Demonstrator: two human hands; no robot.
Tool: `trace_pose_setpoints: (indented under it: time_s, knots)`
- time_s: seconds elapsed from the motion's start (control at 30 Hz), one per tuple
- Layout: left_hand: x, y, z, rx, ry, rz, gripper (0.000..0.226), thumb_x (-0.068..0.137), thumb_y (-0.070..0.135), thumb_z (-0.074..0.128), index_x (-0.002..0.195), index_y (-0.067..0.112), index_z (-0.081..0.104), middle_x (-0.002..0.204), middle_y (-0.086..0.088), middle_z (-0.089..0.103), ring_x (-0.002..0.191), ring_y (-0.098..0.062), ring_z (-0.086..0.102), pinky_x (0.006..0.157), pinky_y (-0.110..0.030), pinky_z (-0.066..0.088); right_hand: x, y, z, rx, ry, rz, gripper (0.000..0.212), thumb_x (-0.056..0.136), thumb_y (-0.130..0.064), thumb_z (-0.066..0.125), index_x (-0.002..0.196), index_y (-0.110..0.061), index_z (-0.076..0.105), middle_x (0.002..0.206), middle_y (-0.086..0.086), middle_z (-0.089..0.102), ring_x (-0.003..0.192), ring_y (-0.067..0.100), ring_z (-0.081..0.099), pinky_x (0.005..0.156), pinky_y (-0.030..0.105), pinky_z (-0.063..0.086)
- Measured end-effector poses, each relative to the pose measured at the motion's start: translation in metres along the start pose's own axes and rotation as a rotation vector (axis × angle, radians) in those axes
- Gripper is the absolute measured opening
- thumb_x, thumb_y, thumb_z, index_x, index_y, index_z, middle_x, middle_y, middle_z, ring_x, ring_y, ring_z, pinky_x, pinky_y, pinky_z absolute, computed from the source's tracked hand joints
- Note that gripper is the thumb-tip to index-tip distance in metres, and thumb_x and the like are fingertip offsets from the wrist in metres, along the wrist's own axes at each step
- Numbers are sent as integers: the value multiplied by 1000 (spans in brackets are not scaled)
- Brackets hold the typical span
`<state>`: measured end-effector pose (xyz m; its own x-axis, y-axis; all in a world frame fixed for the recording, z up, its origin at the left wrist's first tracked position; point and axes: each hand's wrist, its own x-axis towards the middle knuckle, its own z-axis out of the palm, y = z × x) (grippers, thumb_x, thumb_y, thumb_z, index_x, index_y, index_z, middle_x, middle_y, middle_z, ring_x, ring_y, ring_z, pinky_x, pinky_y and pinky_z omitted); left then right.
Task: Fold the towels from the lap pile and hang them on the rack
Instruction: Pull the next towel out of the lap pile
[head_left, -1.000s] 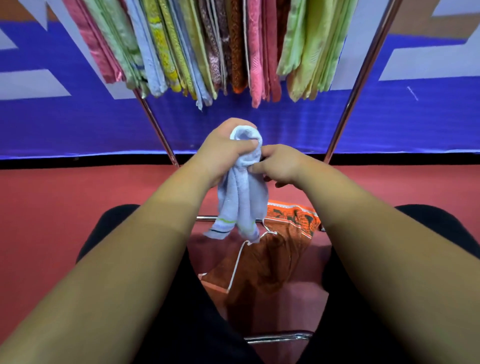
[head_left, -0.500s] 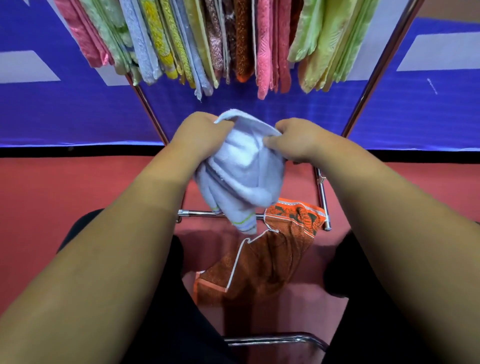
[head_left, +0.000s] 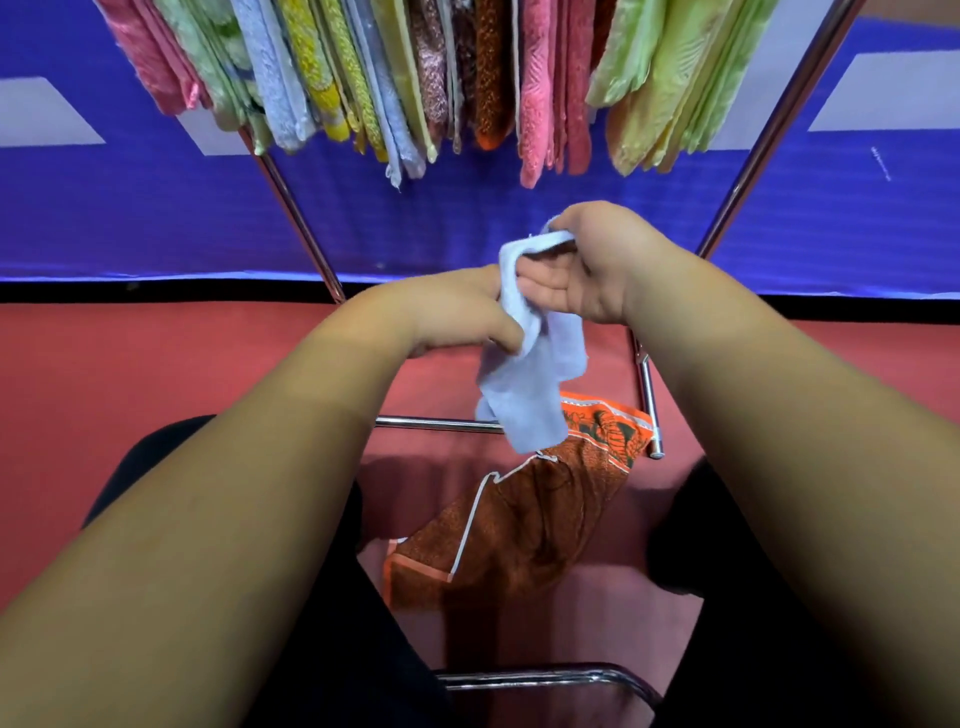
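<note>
Towel (head_left: 535, 395) of light blue colour hangs between both hands, in front of the rack (head_left: 763, 140). Its long axis runs from the hands down toward the near side, and the free end points down. The left hand (head_left: 457, 312) grips its upper part with curled fingers. The right hand (head_left: 587, 265) pinches the top edge. Just below, an orange-brown towel (head_left: 519, 525) lies between the person's legs. Folded towels (head_left: 467, 78) hang on the far side.

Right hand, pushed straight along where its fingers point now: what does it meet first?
The light blue towel it pinches. The right hand points its fingers across at the left hand, with only a fold of that towel between them; depth is unclear.
</note>
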<state>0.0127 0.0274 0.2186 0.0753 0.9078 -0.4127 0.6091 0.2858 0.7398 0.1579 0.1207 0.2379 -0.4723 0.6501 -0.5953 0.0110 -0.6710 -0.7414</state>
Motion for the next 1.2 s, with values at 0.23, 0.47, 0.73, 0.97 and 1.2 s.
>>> trace_pose_setpoints:
  time_s: [0.23,0.47,0.73,0.97,1.2]
  knots:
    - [18,-13,3,-280,280,-76,5,95,18,71,95,13,70,81,-4,68,75,-19,58,68,-35,48,16,-3,-15,78,72,1,14,95,-8,47,102,-7,60,91,6,72,66,10,73,57,26,59]
    - [26,-12,4,-553,442,-67,37,98,42,65,101,7,76,93,-13,75,82,-25,66,80,-40,52,11,9,-14,-545,40,-66,59,87,1,44,134,-27,65,86,7,65,68,23,62,63,32,53]
    - [24,-7,-4,-721,407,-211,38,92,34,73,114,3,76,105,-15,81,97,-32,79,97,-51,61,21,20,-16,-964,-78,-300,66,68,-14,79,129,-37,66,99,2,74,85,20,72,81,42,61]
    - [14,3,-1,-602,202,-150,24,57,3,58,79,7,67,86,-17,57,82,-31,56,74,-42,43,13,13,-16,-1248,65,-534,24,100,-21,51,110,-16,73,91,-2,73,84,21,66,71,31,48]
    - [21,-16,-7,-141,400,-229,32,74,12,69,104,26,69,105,-16,74,90,-33,71,78,-46,59,16,9,-23,-997,151,-600,33,96,-34,65,71,-11,62,64,-3,47,63,11,38,61,33,36]
